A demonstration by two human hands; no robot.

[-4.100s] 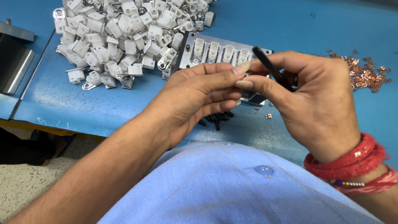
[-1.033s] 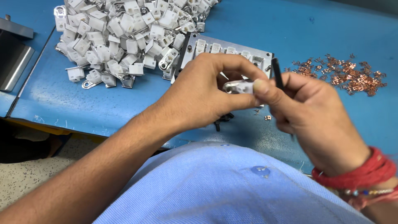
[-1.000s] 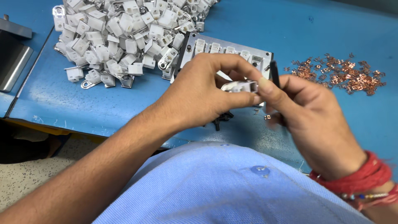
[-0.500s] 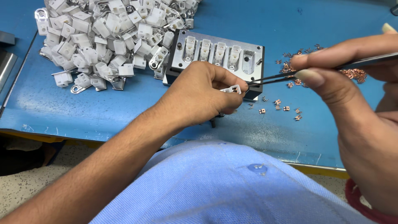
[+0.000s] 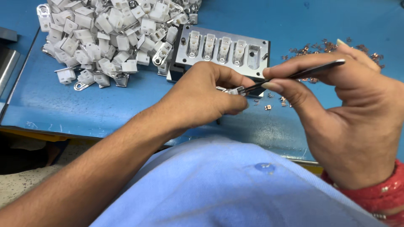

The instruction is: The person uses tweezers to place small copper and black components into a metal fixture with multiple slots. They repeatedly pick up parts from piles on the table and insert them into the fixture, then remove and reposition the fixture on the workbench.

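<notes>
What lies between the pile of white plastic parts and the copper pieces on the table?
The metal fixture block with white parts in its slots lies there, in the head view.

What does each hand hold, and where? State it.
Left hand pinches a white part by its rear end. Right hand grips tweezers mid-shaft.

Single head-worn view, looking steeply down and forward over a light blue shirt front at lower centre, close above a blue table. Both hands large at mid-frame, white parts pile upper left, table's near edge crossing lower left.
</notes>
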